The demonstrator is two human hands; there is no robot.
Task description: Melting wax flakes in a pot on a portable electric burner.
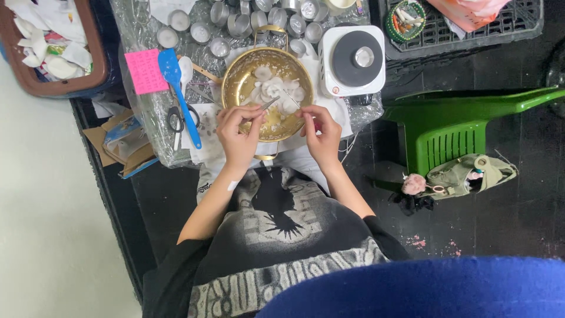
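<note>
A gold-coloured metal pot (pixel 236 75) with two handles sits on a plastic-covered table and holds several white wax pieces (pixel 273 91). My left hand (pixel 238 132) is over the pot's near rim, pinching thin metal tweezers (pixel 270 103) that point into the pot. My right hand (pixel 321 132) is at the near right rim, fingers closed on a small thin white piece; a thin stick (pixel 292 99) runs from it into the pot.
Several small metal cups (pixel 220 46) stand behind the pot. A white single hotplate (pixel 352 59) is to the right. A blue spatula (pixel 176 88), scissors (pixel 175 121) and pink note (pixel 146 70) lie left. A green stool (pixel 453 126) with a cloth bag (pixel 471 174) stands right.
</note>
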